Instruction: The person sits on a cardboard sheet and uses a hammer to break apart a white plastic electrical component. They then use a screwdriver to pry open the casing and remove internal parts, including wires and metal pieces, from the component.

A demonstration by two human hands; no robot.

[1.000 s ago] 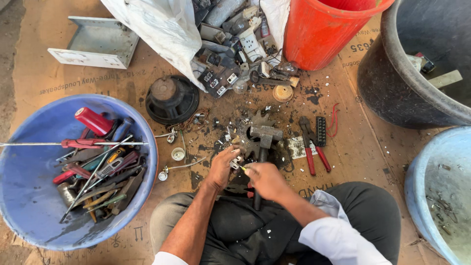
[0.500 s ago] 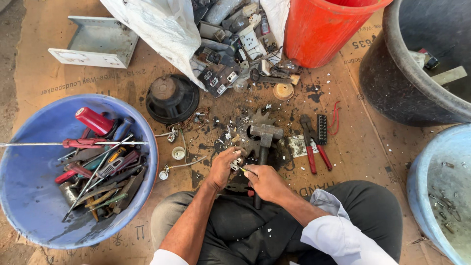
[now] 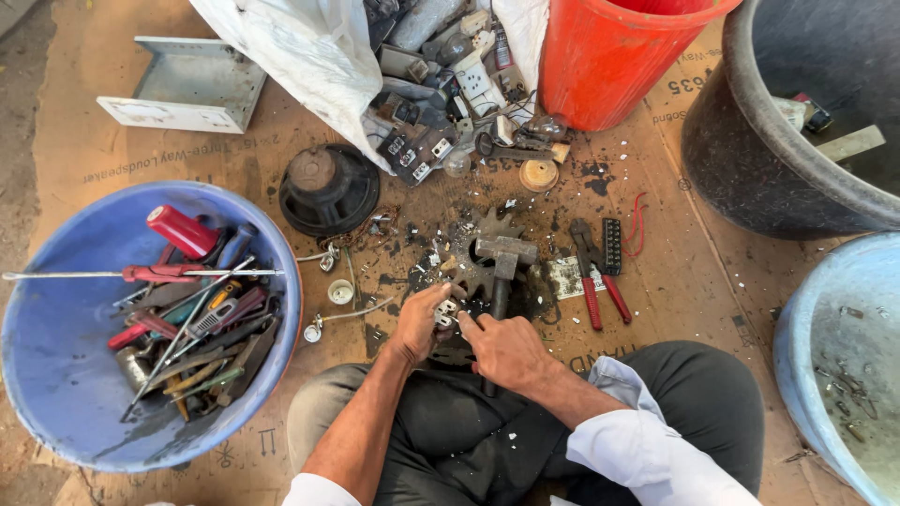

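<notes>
Head view: I am pinching a small electrical part (image 3: 446, 313) between both hands, just above my lap.

My left hand (image 3: 418, 323) is closing its fingers on one side of the part while my right hand (image 3: 506, 349) is pressing on it from the other. The hammer (image 3: 502, 267) is lying just beyond my knuckles on a toothed metal wheel (image 3: 476, 267). I am risking a slip: the part looks tiny, and it could spring out into the debris on the cardboard (image 3: 394, 262), or my fingertips could scrape the teeth.
</notes>
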